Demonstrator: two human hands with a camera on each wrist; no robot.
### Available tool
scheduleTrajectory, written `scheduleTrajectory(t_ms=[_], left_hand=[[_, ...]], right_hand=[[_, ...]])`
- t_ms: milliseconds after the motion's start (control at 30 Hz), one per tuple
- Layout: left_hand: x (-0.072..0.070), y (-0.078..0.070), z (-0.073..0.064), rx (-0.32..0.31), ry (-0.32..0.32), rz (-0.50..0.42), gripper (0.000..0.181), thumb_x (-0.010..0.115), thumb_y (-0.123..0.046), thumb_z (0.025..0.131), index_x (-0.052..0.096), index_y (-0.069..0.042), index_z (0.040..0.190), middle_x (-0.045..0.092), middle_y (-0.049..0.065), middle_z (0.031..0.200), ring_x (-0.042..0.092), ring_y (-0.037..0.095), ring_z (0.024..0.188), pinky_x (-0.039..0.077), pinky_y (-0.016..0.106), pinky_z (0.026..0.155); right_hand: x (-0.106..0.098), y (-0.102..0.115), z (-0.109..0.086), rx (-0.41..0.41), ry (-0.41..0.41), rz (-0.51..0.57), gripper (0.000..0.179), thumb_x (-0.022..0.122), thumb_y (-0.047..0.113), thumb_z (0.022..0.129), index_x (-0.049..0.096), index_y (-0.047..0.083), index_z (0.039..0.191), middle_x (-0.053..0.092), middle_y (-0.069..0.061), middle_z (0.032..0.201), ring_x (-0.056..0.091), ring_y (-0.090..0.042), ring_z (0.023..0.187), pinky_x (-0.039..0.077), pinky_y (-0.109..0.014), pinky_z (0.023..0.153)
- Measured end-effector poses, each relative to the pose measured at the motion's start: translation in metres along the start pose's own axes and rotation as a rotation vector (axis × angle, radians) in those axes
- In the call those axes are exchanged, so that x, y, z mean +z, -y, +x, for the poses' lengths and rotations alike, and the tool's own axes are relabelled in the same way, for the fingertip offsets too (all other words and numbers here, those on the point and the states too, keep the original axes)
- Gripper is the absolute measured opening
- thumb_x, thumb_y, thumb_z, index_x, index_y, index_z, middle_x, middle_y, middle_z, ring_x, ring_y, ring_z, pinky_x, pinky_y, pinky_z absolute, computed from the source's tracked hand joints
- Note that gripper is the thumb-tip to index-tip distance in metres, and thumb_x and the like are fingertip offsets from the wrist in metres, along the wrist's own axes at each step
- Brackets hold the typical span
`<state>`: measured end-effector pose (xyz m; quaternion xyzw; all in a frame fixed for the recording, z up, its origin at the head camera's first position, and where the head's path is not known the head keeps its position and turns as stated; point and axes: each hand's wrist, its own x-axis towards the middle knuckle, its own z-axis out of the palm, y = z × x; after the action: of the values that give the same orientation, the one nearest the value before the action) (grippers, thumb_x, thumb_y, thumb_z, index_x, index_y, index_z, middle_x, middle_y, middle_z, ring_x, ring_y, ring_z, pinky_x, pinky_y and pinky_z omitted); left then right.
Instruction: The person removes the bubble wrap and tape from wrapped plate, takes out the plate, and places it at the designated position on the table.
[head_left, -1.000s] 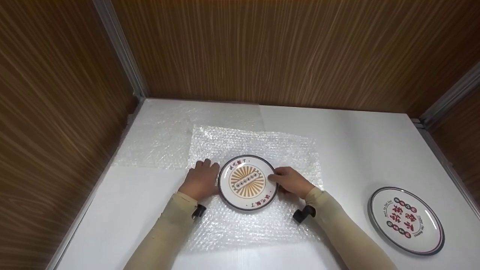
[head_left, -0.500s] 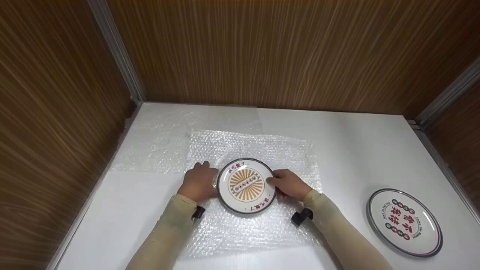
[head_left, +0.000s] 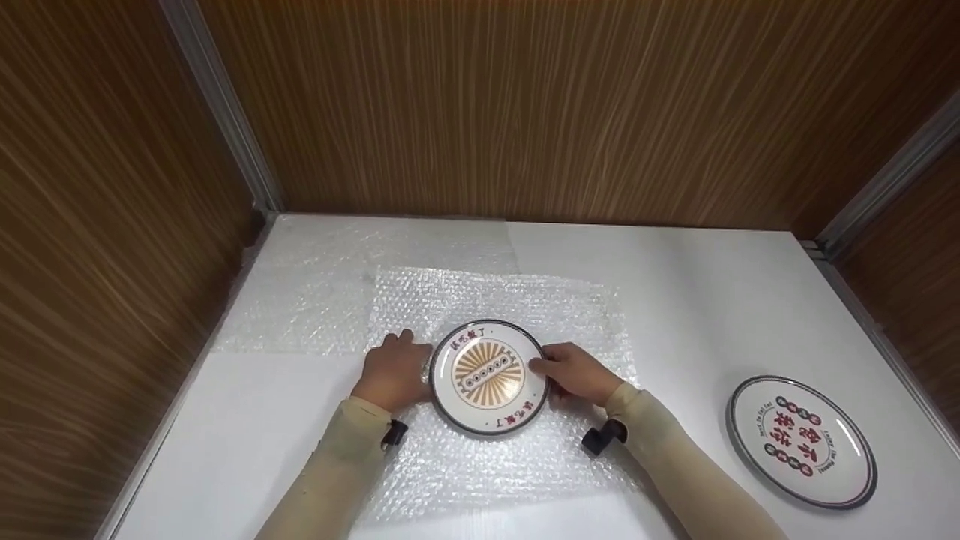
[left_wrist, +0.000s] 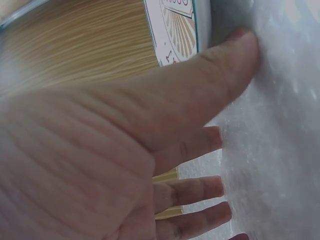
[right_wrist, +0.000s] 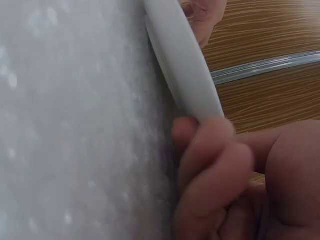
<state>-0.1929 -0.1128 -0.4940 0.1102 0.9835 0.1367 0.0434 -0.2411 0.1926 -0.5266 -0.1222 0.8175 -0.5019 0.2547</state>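
A round white plate [head_left: 489, 414] with a dark rim, an orange sunburst and red characters lies over a sheet of bubble wrap [head_left: 495, 476]. My right hand [head_left: 579, 373] pinches its right edge, thumb on top and fingers curled under the rim; the right wrist view shows these fingers [right_wrist: 212, 170] against the plate's pale underside [right_wrist: 187, 65]. At the plate's left side, my left hand [head_left: 393, 373] rests on the bubble wrap. Its fingers [left_wrist: 195, 192] look fairly straight in the left wrist view, with the thumb close to the plate's edge [left_wrist: 202, 25].
A second, oval white plate [head_left: 801, 442] with red characters lies on the white table [head_left: 675, 315] at the right. Another clear wrap sheet [head_left: 300, 292] is spread at the back left. Wood-grain panels [head_left: 495, 112] wall in the table at the back and sides.
In the head view the whole scene has shifted slightly left, its back part also down. Both hands and both plates keep nearly the same places relative to the bubble wrap.
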Motion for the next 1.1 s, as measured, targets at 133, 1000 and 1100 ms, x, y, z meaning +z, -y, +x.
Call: scheduleTrajectory(t_ms=[133,1000,1100], left_hand=[[0.0,0.003,-0.004,0.003,0.004,-0.017,0.072,0.084,-0.049,0.078,0.069,-0.004,0.131,0.059,0.025,0.127,0.055,0.042,0.114,0.053,0.058,0.087],[0.0,0.009,-0.005,-0.023,0.053,-0.036,0.074,0.083,-0.029,0.083,0.057,0.001,0.144,0.051,0.03,0.14,0.051,0.048,0.125,0.052,0.059,0.095],[0.001,0.011,-0.003,-0.026,0.046,-0.035,0.073,0.083,-0.03,0.083,0.056,0.001,0.145,0.051,0.031,0.14,0.05,0.048,0.125,0.052,0.059,0.095]], right_hand=[[-0.004,0.0,-0.005,-0.03,0.038,-0.01,0.024,0.063,0.026,0.102,0.066,0.006,0.089,0.064,0.0,0.067,0.059,-0.01,0.056,0.049,-0.023,0.054],[-0.092,-0.013,-0.086,-0.327,-0.11,-0.235,0.019,0.055,0.018,0.108,0.065,0.003,0.101,0.066,-0.007,0.08,0.063,-0.016,0.071,0.055,-0.029,0.066],[-0.112,-0.019,-0.093,-0.274,-0.201,-0.283,0.021,0.055,0.021,0.108,0.063,0.004,0.101,0.065,-0.005,0.081,0.063,-0.016,0.074,0.055,-0.03,0.068]])
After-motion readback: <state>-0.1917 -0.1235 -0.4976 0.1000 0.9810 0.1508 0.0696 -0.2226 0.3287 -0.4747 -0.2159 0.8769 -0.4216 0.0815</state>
